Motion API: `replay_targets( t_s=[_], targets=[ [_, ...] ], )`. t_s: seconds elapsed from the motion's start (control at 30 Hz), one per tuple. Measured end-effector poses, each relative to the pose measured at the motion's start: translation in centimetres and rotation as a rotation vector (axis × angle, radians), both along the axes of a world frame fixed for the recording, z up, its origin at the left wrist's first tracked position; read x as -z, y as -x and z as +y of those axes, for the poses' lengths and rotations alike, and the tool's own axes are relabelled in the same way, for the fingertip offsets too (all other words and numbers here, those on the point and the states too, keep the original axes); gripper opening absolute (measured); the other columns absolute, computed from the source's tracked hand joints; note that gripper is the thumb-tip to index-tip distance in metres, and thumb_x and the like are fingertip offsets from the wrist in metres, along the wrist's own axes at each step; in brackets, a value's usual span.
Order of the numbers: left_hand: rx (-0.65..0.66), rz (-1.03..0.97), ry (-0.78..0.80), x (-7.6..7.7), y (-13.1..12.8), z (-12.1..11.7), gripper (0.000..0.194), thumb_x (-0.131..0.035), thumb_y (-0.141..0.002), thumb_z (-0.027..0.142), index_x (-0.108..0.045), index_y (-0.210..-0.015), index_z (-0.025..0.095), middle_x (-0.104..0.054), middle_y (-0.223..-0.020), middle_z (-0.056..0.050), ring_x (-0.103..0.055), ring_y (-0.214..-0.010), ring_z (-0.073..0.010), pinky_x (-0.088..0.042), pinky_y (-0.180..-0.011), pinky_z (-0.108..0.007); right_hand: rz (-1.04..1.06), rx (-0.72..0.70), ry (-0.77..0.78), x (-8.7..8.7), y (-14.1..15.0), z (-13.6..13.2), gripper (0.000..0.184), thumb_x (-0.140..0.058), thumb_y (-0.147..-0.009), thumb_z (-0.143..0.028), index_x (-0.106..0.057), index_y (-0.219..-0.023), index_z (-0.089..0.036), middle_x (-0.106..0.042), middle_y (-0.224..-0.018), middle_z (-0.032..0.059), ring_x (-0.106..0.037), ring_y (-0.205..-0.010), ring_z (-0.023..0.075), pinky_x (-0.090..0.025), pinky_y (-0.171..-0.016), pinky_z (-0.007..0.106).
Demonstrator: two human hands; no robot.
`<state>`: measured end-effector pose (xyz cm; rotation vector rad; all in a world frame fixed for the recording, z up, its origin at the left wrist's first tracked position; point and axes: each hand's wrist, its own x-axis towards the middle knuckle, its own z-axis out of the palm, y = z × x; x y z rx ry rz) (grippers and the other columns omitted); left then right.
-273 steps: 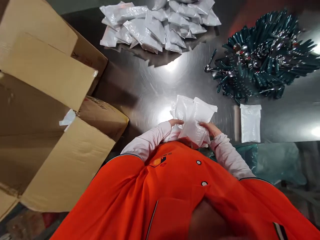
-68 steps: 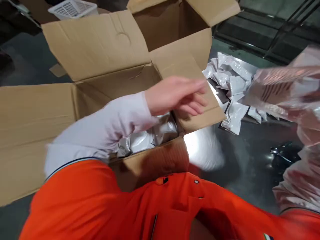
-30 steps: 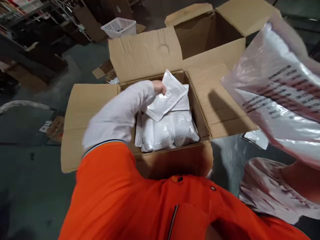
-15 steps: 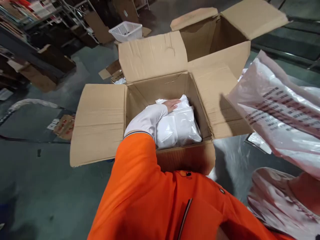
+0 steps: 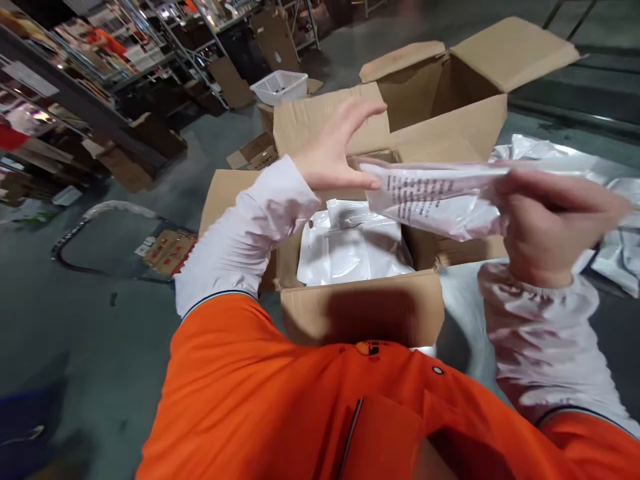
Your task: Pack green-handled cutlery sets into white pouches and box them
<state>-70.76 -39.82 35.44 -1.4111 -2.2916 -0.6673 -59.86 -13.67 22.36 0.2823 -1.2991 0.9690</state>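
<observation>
My right hand [image 5: 547, 217] is closed around one end of a clear plastic bag with printed text [image 5: 425, 193], holding it stretched sideways above an opened cardboard box [image 5: 363, 300]. At the bag's other end is my left hand [image 5: 333, 150], thumb and fingers spread wide. Its thumb tip is beside the bag's edge; whether they touch I cannot tell. Inside the box lie white plastic-wrapped packages [image 5: 355, 250]. The bag and my left hand hide part of the box's far side.
Behind stands a second open cardboard box [image 5: 450, 127]. A white plastic basket [image 5: 280, 87] is farther back. Silvery-white plastic packages [image 5: 620, 247] lie at right. A trolley handle [image 5: 65, 240] stands left, with shelving [image 5: 195, 40] in the background.
My left hand has come up off the white packages in the box and opened. The printed bag has moved from the right to over the box, in my right hand.
</observation>
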Motion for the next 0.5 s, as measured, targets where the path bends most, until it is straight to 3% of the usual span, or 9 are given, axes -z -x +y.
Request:
replay_targets(
  t_s=[0.03, 0.1, 0.17, 0.23, 0.33, 0.4, 0.5],
  targets=[
    [-0.049, 0.049, 0.084, 0.2, -0.5, -0.3, 0.105, -0.097, -0.058, 0.041, -0.05, -0.151, 0.029, -0.035, -0.169, -0.005, -0.029, -0.159, -0.0293, -0.027, -0.13, -0.039, -0.067, -0.073, -0.041, -0.4, 0.8, -0.3, 0.022, -0.074, -0.076, -0.009, -0.085, -0.091, -0.021, -0.081, -0.082, 0.0002, -0.077, -0.075, 0.0209, -0.062, -0.071, 0.036],
    [-0.099, -0.018, 0.267, 1.5, -0.5, -0.1, 0.103, -0.096, -0.06, 0.039, -0.052, -0.152, 0.024, -0.047, -0.162, -0.006, -0.037, -0.154, -0.0316, -0.027, -0.129, -0.042, -0.172, -0.185, -0.083, -0.9, 2.3, -0.9, 0.014, -0.079, -0.076, -0.013, -0.084, -0.089, -0.017, -0.081, -0.082, 0.0028, -0.076, -0.075, 0.0203, -0.062, -0.071, 0.035],
    [-0.088, -0.215, 0.398, 3.2, 0.5, 0.8, 0.087, -0.093, -0.065, 0.036, -0.061, -0.144, 0.02, -0.065, -0.143, -0.004, -0.054, -0.141, -0.0314, -0.039, -0.122, -0.042, -0.263, -0.26, -0.123, -1.2, 3.3, -1.2, 0.01, -0.082, -0.078, -0.019, -0.084, -0.087, -0.016, -0.08, -0.081, 0.0043, -0.075, -0.076, 0.0202, -0.063, -0.075, 0.035],
    [-0.083, -0.385, 0.434, 4.9, 2.2, 1.4, 0.064, -0.088, -0.071, 0.035, -0.071, -0.131, 0.021, -0.075, -0.125, 0.0, -0.064, -0.129, -0.0288, -0.048, -0.112, -0.038, -0.374, -0.281, -0.239, -1.1, 3.9, -1.1, 0.018, -0.08, -0.083, -0.027, -0.083, -0.097, -0.015, -0.08, -0.096, 0.0073, -0.076, -0.09, 0.0225, -0.063, -0.084, 0.038],
    [-0.14, -0.449, 0.432, 6.5, 5.6, 0.9, 0.048, -0.084, -0.075, 0.034, -0.076, -0.122, 0.021, -0.079, -0.114, 0.001, -0.068, -0.12, -0.0269, -0.052, -0.106, -0.034, -0.458, -0.16, -0.451, -0.3, 3.6, 0.3, 0.066, -0.084, -0.08, -0.044, -0.067, -0.139, -0.02, -0.061, -0.145, 0.0155, -0.066, -0.125, 0.0308, -0.063, -0.092, 0.045],
    [-0.24, -0.363, 0.429, 7.4, 7.8, -0.3, 0.049, -0.081, -0.078, 0.034, -0.075, -0.125, 0.022, -0.078, -0.117, 0.0, -0.067, -0.122, -0.0284, -0.05, -0.108, -0.034, -0.429, -0.03, -0.481, 0.8, 2.5, 1.5, 0.087, -0.085, -0.078, -0.049, -0.051, -0.154, -0.026, -0.048, -0.156, 0.0175, -0.061, -0.13, 0.0334, -0.063, -0.092, 0.049],
    [-0.457, -0.137, 0.439, 9.9, 9.8, -2.1, 0.061, -0.075, -0.086, 0.037, -0.064, -0.143, 0.022, -0.069, -0.138, -0.006, -0.058, -0.136, -0.0329, -0.044, -0.117, -0.039, -0.411, 0.063, -0.427, 3.0, -0.1, 2.6, 0.068, -0.08, -0.084, -0.045, -0.059, -0.147, -0.031, -0.06, -0.142, 0.014, -0.065, -0.125, 0.0318, -0.063, -0.096, 0.052]
  ],
)
